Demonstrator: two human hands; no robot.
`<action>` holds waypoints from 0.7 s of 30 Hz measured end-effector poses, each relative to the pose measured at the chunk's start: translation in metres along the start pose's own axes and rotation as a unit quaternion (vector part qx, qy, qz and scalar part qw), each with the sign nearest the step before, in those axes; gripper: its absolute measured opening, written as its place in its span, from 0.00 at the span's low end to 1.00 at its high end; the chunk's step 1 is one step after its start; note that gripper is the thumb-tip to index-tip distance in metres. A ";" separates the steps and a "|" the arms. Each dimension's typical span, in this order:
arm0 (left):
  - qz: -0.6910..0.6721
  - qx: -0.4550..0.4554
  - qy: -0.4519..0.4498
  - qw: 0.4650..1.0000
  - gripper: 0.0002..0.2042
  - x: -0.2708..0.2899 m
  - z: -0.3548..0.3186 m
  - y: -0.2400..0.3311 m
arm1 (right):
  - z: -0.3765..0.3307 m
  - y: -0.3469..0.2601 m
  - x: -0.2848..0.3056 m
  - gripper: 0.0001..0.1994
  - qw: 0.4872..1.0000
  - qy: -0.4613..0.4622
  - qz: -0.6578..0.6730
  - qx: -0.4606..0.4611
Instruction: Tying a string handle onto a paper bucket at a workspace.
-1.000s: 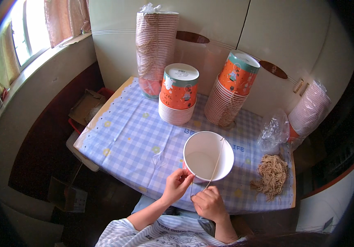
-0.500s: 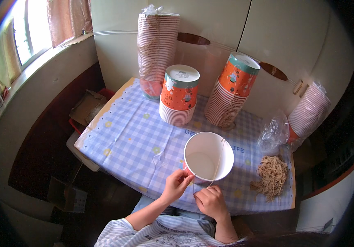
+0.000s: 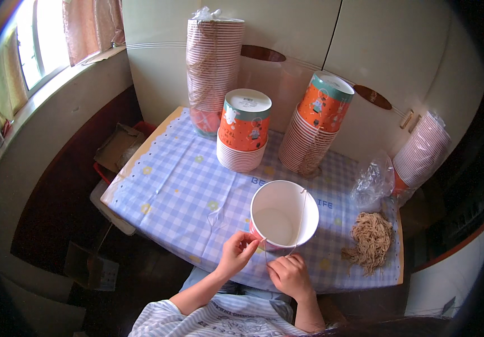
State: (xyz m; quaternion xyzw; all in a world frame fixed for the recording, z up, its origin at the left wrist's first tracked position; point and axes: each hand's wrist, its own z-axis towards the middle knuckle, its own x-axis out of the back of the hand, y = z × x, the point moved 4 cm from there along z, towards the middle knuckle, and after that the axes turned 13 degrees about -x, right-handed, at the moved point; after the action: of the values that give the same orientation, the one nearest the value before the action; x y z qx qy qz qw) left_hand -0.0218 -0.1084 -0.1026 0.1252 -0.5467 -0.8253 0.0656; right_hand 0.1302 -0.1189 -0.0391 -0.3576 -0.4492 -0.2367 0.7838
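Just below the frame's center, a white-lined paper bucket (image 3: 276, 222) stands mouth up on a bench (image 3: 174, 202) covered in blue checks — a thin beige string (image 3: 301, 222) stretched from its far rim. At its near rim, the person's left hand (image 3: 236, 256) pinches the string, fingers drawn together; slightly lower and to the right, the right hand (image 3: 292, 276) has its fingers curled closed around the strands. At right, a loose tangle of twine (image 3: 370, 237) lies near a clear plastic bag (image 3: 373, 182). At upper center rises a short stack of upside-down buckets (image 3: 245, 132) — a taller stack (image 3: 316, 121) stands to its right.
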 end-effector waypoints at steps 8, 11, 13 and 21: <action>0.027 -0.031 -0.046 0.998 0.06 -0.007 0.001 0.019 | -0.002 -0.010 0.010 0.05 0.998 0.003 0.043 0.036; 0.035 -0.008 -0.050 0.998 0.06 -0.008 0.003 0.018 | -0.001 -0.012 0.010 0.04 0.998 0.003 0.040 0.043; 0.021 0.006 -0.054 0.998 0.06 -0.008 0.003 0.015 | 0.000 -0.012 0.010 0.04 0.998 0.002 0.040 0.043; -0.024 -0.026 -0.019 0.999 0.04 -0.009 0.006 0.011 | 0.001 -0.006 0.012 0.03 0.997 0.013 0.063 0.041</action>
State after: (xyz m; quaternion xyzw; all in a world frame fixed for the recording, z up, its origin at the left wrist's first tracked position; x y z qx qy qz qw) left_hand -0.0153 -0.1053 -0.0886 0.1208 -0.5233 -0.8426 0.0390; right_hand 0.1315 -0.1227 -0.0265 -0.3499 -0.4247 -0.1729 0.8169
